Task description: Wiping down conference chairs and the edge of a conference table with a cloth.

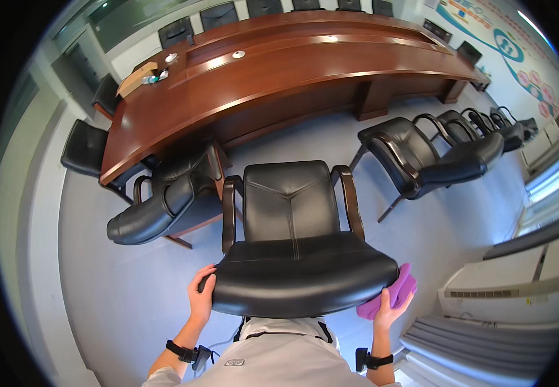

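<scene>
A black leather armchair (303,275) with dark wooden armrests stands straight in front of me, its seat (291,203) on the far side towards the table. My left hand (202,295) grips the left edge of the thick padded backrest, with the thumb on top. At the opposite edge, my right hand (389,309) holds a folded purple cloth (401,289) against the leather. Part of the cloth reaches under the backrest's edge. The chair's legs are hidden beneath it.
A long brown conference table (240,101) curves across the far side, with an open cardboard box (136,80) on its left end. Another armchair (163,208) stands close on my left. Several more chairs (405,150) line up on the right, near a white cabinet-like unit (492,290).
</scene>
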The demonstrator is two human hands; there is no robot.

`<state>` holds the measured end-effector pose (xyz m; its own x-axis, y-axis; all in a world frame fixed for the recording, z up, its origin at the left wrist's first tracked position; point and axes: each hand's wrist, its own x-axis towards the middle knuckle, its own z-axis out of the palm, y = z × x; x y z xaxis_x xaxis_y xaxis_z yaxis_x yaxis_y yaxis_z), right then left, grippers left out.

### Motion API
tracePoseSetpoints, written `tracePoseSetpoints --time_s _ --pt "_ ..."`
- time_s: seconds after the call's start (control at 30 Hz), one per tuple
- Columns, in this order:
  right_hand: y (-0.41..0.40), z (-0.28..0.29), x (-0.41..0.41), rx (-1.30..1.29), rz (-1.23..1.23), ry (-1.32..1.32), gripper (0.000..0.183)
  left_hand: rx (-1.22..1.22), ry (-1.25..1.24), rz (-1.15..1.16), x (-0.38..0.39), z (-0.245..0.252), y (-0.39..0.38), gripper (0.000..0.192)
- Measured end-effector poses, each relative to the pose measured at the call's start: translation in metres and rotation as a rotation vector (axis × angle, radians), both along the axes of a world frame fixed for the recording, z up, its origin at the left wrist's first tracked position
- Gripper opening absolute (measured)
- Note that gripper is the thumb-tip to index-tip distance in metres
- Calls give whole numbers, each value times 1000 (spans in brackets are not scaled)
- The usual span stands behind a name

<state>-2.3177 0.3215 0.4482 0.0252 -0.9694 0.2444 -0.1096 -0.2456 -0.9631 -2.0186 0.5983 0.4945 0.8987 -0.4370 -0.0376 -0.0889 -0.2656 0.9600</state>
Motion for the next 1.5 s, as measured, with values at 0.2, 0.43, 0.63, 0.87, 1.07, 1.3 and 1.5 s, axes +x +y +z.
tracePoseSetpoints --time_s 0.2,0.43,0.63,0.87,1.07,1.3,1.5 --pt "-2 -6 -2 35 54 120 80 92 -93 272 -3 -6 -7 18" --pt "-56 12 18 116 95 166 77 116 -30 339 -2 5 -40 20" --pt "-137 24 63 136 267 -44 69 96 -120 367 3 1 -99 19" --pt "-215 14 124 104 286 -80 71 110 -182 491 59 -7 -167 20" --pt "-276 14 197 73 393 -29 62 81 -199 560 111 -14 -213 23" --pt "-325 16 277 61 533 -78 56 89 -277 639 169 -17 -242 24" --pt "-344 9 326 82 603 -33 66 51 -266 659 209 -21 -249 23"
